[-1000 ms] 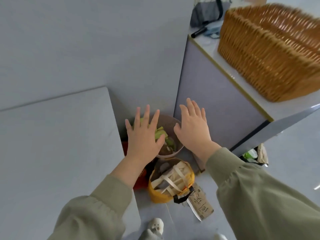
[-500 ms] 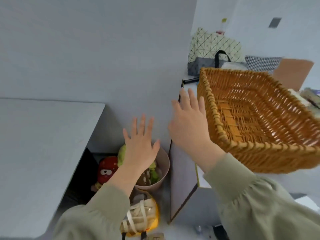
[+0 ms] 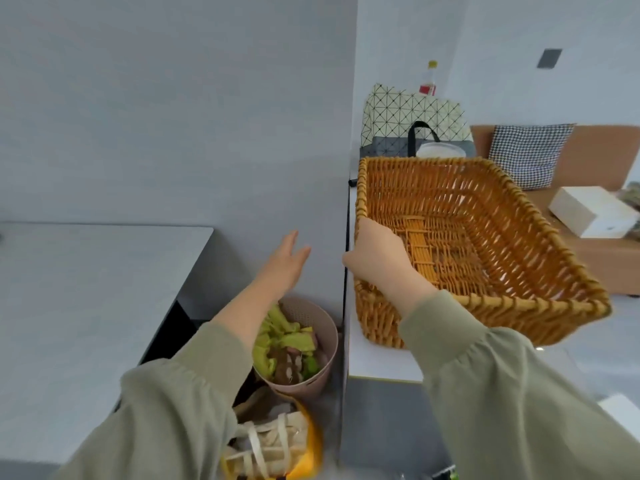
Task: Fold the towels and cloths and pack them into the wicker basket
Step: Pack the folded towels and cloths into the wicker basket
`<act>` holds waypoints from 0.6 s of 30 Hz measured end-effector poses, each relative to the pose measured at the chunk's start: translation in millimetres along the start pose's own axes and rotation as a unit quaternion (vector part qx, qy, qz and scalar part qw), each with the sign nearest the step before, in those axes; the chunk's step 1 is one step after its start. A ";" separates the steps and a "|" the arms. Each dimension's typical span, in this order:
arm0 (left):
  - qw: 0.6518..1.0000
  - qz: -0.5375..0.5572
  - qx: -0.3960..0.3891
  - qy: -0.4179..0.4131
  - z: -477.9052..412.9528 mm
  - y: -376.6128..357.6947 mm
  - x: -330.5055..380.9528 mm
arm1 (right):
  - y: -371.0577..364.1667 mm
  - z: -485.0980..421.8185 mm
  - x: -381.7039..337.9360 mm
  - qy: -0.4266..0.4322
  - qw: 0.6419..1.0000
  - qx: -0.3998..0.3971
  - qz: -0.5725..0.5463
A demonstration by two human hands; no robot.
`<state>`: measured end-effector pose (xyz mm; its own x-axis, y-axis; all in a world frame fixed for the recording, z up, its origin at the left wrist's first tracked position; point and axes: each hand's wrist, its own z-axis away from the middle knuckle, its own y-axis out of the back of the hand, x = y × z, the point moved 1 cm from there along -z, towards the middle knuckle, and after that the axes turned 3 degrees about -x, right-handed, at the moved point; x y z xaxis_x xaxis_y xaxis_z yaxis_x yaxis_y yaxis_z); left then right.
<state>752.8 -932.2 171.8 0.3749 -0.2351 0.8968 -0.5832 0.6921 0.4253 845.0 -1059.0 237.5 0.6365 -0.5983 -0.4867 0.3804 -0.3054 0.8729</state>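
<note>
The empty wicker basket (image 3: 512, 216) stands on a white cabinet top (image 3: 374, 362) at the right. My right hand (image 3: 377, 258) grips the basket's left rim, thumb on the outside and fingers over the edge. My left hand (image 3: 285, 261) hovers to the left of the basket in front of the grey wall, fingers straight and holding nothing. No towels or cloths are in view.
A pink bin (image 3: 325, 344) of green scraps and a yellow bag (image 3: 308, 448) sit on the floor between a grey table (image 3: 86, 306) and the cabinet. Behind the basket are a patterned tote (image 3: 408, 116), a checkered cushion (image 3: 526, 154) and a white box (image 3: 592, 211).
My view has risen from the floor to the cabinet top. My right hand moved right and took hold of the basket's left rim. My left hand rose beside it.
</note>
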 end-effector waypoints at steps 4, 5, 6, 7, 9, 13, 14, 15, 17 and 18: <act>0.951 0.279 -0.074 0.113 6.2 5.6 -4.6 | -12.1 11.0 -20.3 0.047 0.995 -0.059 -0.071; 0.940 0.309 -0.088 0.115 6.1 7.1 -5.5 | -16.7 12.7 -23.9 0.052 0.991 -0.075 -0.095; 0.933 0.327 -0.100 0.114 4.6 7.8 -5.6 | -20.3 12.5 -25.5 0.054 0.987 -0.088 -0.120; 0.929 0.334 -0.113 0.113 4.4 7.2 -3.0 | -22.1 11.3 -24.9 0.049 0.984 -0.092 -0.144; 0.932 0.318 -0.130 0.117 1.2 1.9 5.5 | -18.6 4.5 -15.3 0.022 0.984 -0.073 -0.162; 0.961 0.185 -0.150 0.137 0.4 -7.8 34.5 | -4.1 -5.6 12.9 -0.037 0.998 -0.042 0.008; 0.970 0.136 -0.144 0.142 -0.5 -9.9 41.3 | -2.7 -8.0 17.9 -0.052 0.996 -0.052 0.049; 0.978 0.087 -0.126 0.141 -1.0 -11.9 48.3 | -2.4 -9.9 21.1 -0.064 0.993 -0.067 0.076; 0.986 0.023 -0.079 0.142 -2.6 -15.0 57.4 | -4.0 -12.4 24.4 -0.077 0.987 -0.092 0.111; 0.988 0.004 -0.056 0.142 -4.3 -16.2 59.6 | -5.0 -13.3 24.8 -0.077 0.984 -0.099 0.127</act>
<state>787.7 -954.5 217.8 0.5670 -0.0386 0.8228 -0.5095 0.7685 0.3871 867.8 -1062.6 220.7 0.6241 -0.7468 -0.2297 0.3552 0.0093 0.9347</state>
